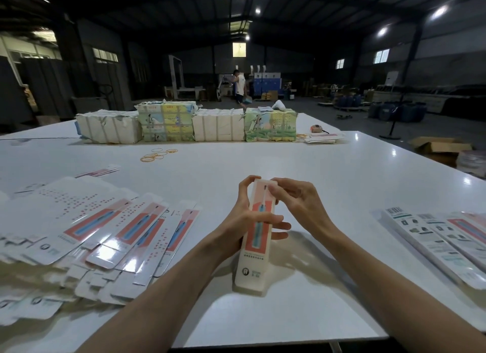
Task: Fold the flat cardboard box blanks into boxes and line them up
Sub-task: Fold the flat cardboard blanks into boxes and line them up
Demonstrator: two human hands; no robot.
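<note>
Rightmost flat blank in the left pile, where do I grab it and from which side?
Pinch the blank by its free right edge, coming from the right: that edge lies bare on the table, while the pile overlaps its left side.

the glossy white table (pixel 328 184) is bare through the middle. a heap of flat white-and-coral cardboard blanks (pixel 86 237) crowds the left, long folded white boxes (pixel 441 245) line the right edge, and paper-wrapped bundles (pixel 184 124) wall the far side
</note>
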